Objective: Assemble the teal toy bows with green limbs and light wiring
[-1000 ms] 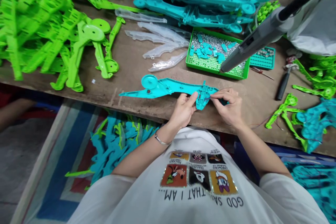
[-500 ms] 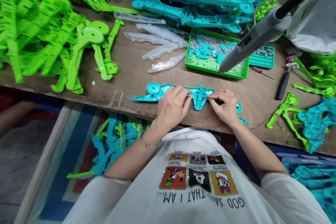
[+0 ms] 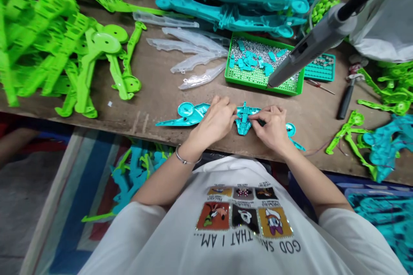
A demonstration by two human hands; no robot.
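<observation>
A long turquoise plastic shell [image 3: 244, 126] lies across the front of the bench, its ribbed inner side up. One round disc and a pointed tip show on the left, another disc on the right. My left hand [image 3: 214, 120] covers the shell's left-middle part, thumb and fingers closed at the ribbed centre piece. On the other side my right hand [image 3: 271, 124] pinches at the same centre piece, covering the shell's right arm. What sits between the right fingertips is too small to make out; thin dark lines like wires show near them.
Behind the shell stands a green tray [image 3: 263, 88] of screws and small turquoise pieces, under a hanging grey tool [image 3: 301, 49]. Clear plastic strips [image 3: 201, 76] lie left of it. Lime-green parts [image 3: 106, 45] pile at left. A hammer [image 3: 346, 99] and screwdriver [image 3: 322, 87] lie right.
My left hand has gone from holding the shell's lower edge to resting over its top, fingers at the centre. The shell now lies lower and flatter. My right hand has shifted slightly left.
</observation>
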